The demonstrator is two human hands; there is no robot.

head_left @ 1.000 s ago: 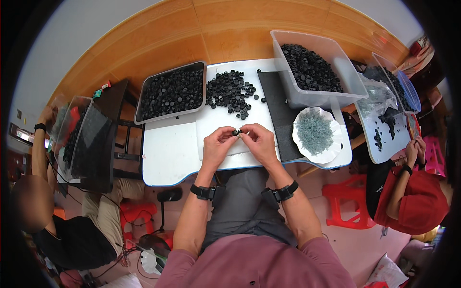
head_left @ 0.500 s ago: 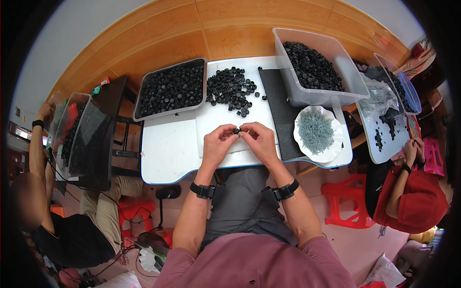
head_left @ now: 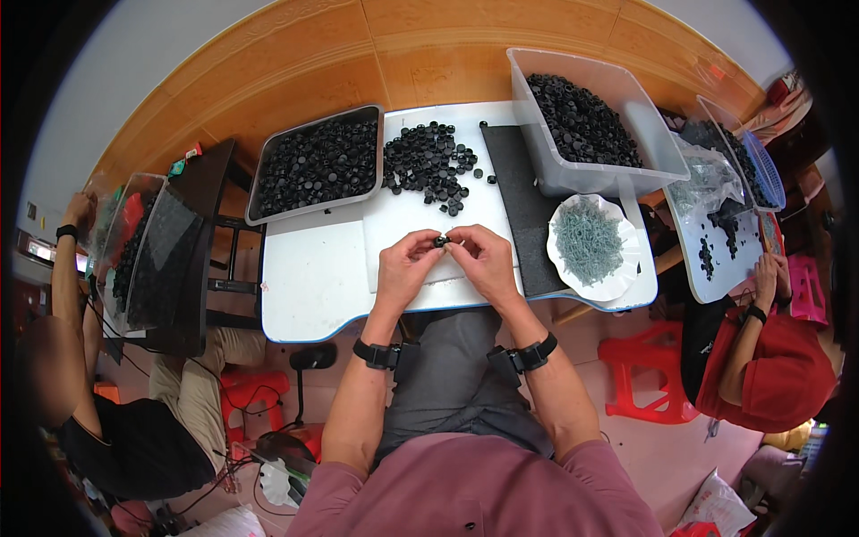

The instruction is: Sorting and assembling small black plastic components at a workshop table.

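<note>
Between my fingertips, over the near part of the white table, is one small round black cap. My left hand pinches it from the left, and my right hand meets it from the right with thumb and fingers closed. Whether the right fingers also hold a tiny part cannot be made out. Beyond my hands lies a loose pile of black caps. To the right, a white scalloped dish holds a heap of thin grey-green pieces, too fine to name.
A grey tray full of black caps stands back left. A large clear bin of black parts sits back right, by a dark mat. Co-workers sit at both sides, near a red stool and another table.
Hardly anything differs. Both hands stay in the same place with the black cap between them, and the whole view has shifted very slightly.
</note>
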